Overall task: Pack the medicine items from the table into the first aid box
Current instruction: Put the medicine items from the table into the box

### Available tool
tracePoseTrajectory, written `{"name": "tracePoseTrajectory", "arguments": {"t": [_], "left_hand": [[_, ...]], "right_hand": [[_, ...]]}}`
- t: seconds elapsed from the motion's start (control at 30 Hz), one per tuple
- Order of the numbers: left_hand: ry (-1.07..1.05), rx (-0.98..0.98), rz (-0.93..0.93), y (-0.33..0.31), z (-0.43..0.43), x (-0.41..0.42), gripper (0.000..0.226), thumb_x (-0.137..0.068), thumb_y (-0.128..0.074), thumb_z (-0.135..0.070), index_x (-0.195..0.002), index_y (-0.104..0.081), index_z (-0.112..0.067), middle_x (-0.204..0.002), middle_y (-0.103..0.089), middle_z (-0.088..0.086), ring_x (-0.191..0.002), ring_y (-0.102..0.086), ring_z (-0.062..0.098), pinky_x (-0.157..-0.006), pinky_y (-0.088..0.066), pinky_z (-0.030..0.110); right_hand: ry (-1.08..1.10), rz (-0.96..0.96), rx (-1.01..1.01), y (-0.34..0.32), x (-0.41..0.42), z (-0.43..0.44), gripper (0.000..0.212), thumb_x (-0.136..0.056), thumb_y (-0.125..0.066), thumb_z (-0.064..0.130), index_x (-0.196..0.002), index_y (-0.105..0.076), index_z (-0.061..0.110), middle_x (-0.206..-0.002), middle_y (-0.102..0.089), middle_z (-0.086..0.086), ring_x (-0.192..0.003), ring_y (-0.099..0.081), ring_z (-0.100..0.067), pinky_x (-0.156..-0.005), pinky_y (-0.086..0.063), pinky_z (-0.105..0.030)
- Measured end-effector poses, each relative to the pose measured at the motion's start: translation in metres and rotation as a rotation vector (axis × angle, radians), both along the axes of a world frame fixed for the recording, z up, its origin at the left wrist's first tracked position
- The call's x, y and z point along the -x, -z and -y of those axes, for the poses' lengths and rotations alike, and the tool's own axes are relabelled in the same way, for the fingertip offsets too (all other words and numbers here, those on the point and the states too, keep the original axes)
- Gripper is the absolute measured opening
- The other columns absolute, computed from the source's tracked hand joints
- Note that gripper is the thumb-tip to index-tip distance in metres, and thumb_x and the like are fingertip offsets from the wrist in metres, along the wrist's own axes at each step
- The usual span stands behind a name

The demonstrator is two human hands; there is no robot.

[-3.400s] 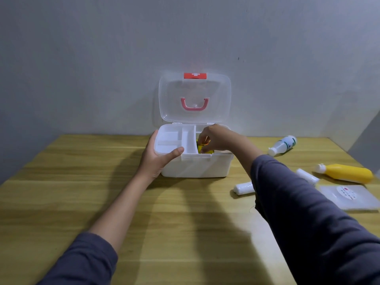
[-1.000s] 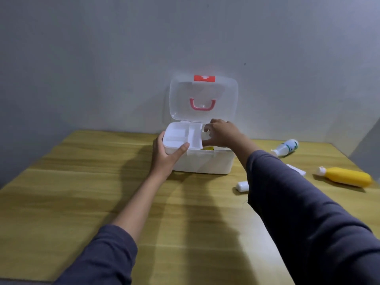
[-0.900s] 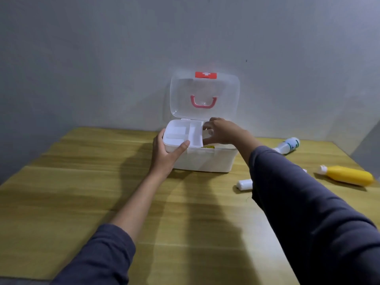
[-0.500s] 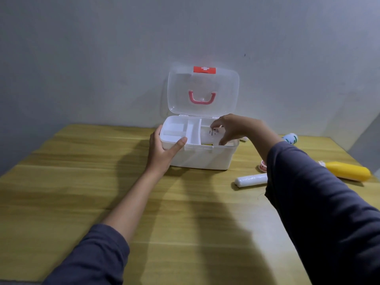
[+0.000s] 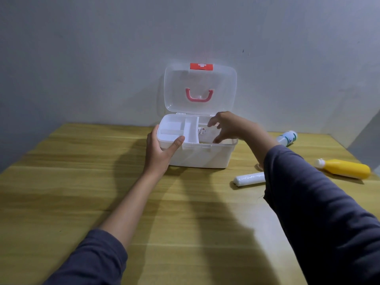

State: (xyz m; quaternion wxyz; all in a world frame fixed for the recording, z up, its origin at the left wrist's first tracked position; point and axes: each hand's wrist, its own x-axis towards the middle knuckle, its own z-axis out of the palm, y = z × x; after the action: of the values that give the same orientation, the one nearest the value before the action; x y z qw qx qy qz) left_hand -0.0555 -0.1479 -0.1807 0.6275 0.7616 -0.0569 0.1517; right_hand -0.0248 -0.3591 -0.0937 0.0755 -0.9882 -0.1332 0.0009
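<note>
The white first aid box [image 5: 205, 157] stands open on the wooden table, its clear lid with a pink handle upright against the wall. My left hand [image 5: 158, 151] grips the box's front left corner, thumb on the rim. My right hand [image 5: 226, 126] hovers over the right compartment with fingers spread and nothing in them. A flat clear packet with a printed label [image 5: 203, 131] lies in that compartment just under the fingers. On the table to the right lie a white roll [image 5: 248, 178], a yellow bottle [image 5: 345, 168] and a white bottle with green print [image 5: 287, 137].
The grey wall stands right behind the box. The table [image 5: 82, 182] stretches bare to the left and toward me. My right sleeve hides part of the table beside the white roll, where a small reddish item [image 5: 259, 167] peeks out.
My right hand held the flat clear packet over the right compartment half a second ago; now the packet lies inside and the fingers have opened. The left hand stays on the box.
</note>
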Motion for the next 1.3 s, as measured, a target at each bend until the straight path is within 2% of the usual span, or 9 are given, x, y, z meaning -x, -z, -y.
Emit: {"name": "tracePoseTrajectory", "arguments": {"t": [0.2, 0.3, 0.43, 0.67, 0.87, 1.0, 1.1, 1.23, 1.3], "left_hand": [[-0.011, -0.006, -0.008, 0.0, 0.001, 0.001, 0.078, -0.084, -0.073, -0.031, -0.149, -0.033, -0.013, -0.133, -0.035, -0.011, -0.126, -0.034, 0.002, -0.102, -0.028, 0.018], [-0.017, -0.009, -0.008, -0.001, 0.001, 0.002, 0.079, -0.084, -0.073, -0.032, -0.149, -0.033, -0.013, -0.134, -0.035, -0.011, -0.127, -0.033, 0.003, -0.103, -0.027, 0.019], [-0.017, -0.011, -0.007, -0.003, 0.001, 0.004, 0.077, -0.085, -0.073, -0.032, -0.149, -0.033, -0.014, -0.133, -0.034, -0.011, -0.126, -0.032, 0.002, -0.103, -0.027, 0.018], [-0.022, 0.003, 0.003, -0.002, 0.001, 0.003, 0.077, -0.085, -0.072, -0.034, -0.148, -0.034, -0.015, -0.149, -0.037, 0.001, -0.138, -0.036, 0.014, -0.109, -0.031, 0.023], [-0.041, 0.006, 0.018, 0.0, 0.004, 0.004, 0.074, -0.086, -0.071, -0.033, -0.148, -0.035, -0.015, -0.141, -0.037, -0.007, -0.129, -0.037, 0.006, -0.104, -0.03, 0.02], [-0.045, 0.018, 0.016, 0.004, 0.003, 0.0, 0.075, -0.085, -0.072, -0.034, -0.148, -0.035, -0.014, -0.144, -0.041, -0.002, -0.134, -0.041, 0.014, -0.107, -0.034, 0.024], [-0.043, 0.014, 0.0, 0.006, 0.002, -0.001, 0.079, -0.085, -0.072, -0.037, -0.149, -0.032, -0.014, -0.148, -0.039, 0.0, -0.135, -0.04, 0.014, -0.11, -0.033, 0.026], [-0.022, 0.035, -0.015, 0.007, 0.0, -0.002, 0.101, -0.067, -0.07, -0.061, -0.149, -0.033, -0.016, -0.149, -0.04, 0.001, -0.138, -0.041, 0.016, -0.114, -0.035, 0.033], [-0.023, 0.038, -0.017, 0.007, 0.001, -0.002, 0.103, -0.065, -0.069, -0.063, -0.149, -0.032, -0.015, -0.149, -0.04, 0.002, -0.138, -0.041, 0.016, -0.115, -0.035, 0.034]], "right_hand": [[-0.002, 0.049, -0.022, 0.009, -0.001, -0.011, 0.052, -0.069, -0.078, 0.017, -0.118, -0.06, 0.01, -0.119, -0.062, -0.01, -0.111, -0.054, -0.026, -0.091, -0.046, -0.035], [0.006, 0.079, -0.117, 0.016, -0.005, -0.018, 0.049, -0.069, -0.077, 0.019, -0.115, -0.063, 0.015, -0.121, -0.063, -0.004, -0.111, -0.056, -0.024, -0.093, -0.049, -0.04], [0.005, 0.081, -0.258, 0.011, 0.003, -0.011, 0.047, -0.071, -0.076, 0.016, -0.115, -0.062, 0.008, -0.121, -0.065, -0.009, -0.112, -0.058, -0.023, -0.096, -0.048, -0.036], [0.187, 0.296, -0.564, 0.001, 0.032, 0.062, 0.027, -0.079, -0.067, 0.005, -0.106, -0.066, 0.005, -0.114, -0.067, -0.012, -0.107, -0.062, -0.023, -0.093, -0.05, -0.033], [0.411, 0.204, -0.332, 0.037, 0.052, 0.136, 0.037, -0.078, -0.062, -0.001, -0.114, -0.063, 0.01, -0.126, -0.061, -0.013, -0.115, -0.055, -0.029, -0.099, -0.04, -0.035], [0.433, 0.125, -0.167, 0.056, 0.051, 0.153, 0.039, -0.08, -0.06, 0.003, -0.118, -0.06, 0.011, -0.131, -0.055, -0.015, -0.121, -0.049, -0.032, -0.099, -0.04, -0.04], [0.45, 0.132, -0.095, 0.064, 0.042, 0.16, 0.041, -0.079, -0.058, -0.002, -0.116, -0.062, 0.014, -0.131, -0.056, -0.013, -0.119, -0.05, -0.032, -0.094, -0.045, -0.042], [0.465, 0.182, -0.035, 0.068, 0.037, 0.162, 0.035, -0.079, -0.059, -0.001, -0.109, -0.066, 0.016, -0.126, -0.06, -0.009, -0.115, -0.052, -0.031, -0.08, -0.047, -0.039], [0.462, 0.214, -0.051, 0.069, 0.038, 0.16, 0.032, -0.08, -0.061, 0.003, -0.11, -0.065, 0.015, -0.124, -0.06, -0.009, -0.116, -0.05, -0.031, -0.079, -0.046, -0.04]]}}
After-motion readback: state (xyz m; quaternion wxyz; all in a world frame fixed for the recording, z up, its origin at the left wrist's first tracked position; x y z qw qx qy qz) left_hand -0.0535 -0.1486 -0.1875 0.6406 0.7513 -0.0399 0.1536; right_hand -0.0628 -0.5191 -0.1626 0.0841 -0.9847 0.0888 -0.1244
